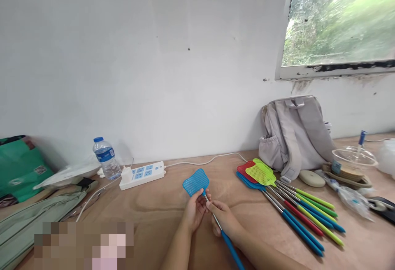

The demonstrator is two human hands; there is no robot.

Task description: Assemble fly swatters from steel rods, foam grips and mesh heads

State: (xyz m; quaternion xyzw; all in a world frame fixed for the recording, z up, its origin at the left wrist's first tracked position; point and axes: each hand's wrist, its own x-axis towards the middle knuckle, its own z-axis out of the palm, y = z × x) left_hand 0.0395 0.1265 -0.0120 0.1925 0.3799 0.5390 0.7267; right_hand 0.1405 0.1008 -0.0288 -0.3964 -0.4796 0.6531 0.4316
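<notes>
A blue fly swatter (196, 182) with a perforated head and a metal shaft is held over the table between my two hands. My left hand (196, 212) is closed around the neck of the swatter, just below its head. Lower down, my right hand (222, 219) pinches the metal shaft, above the blue grip (231, 248). To the right lies a fanned pile of fly swatters: yellow-green ones (262, 173) on top, with a red one (242, 167) and blue ones (250, 182) underneath. Their grips point towards the front right.
A white power strip (145, 174) and a water bottle (107, 159) stand near the wall. A grey backpack (296, 134) leans there behind the pile. On the right are a plastic cup (352, 164) and a phone (384, 208); a green bag (23, 171) is far left.
</notes>
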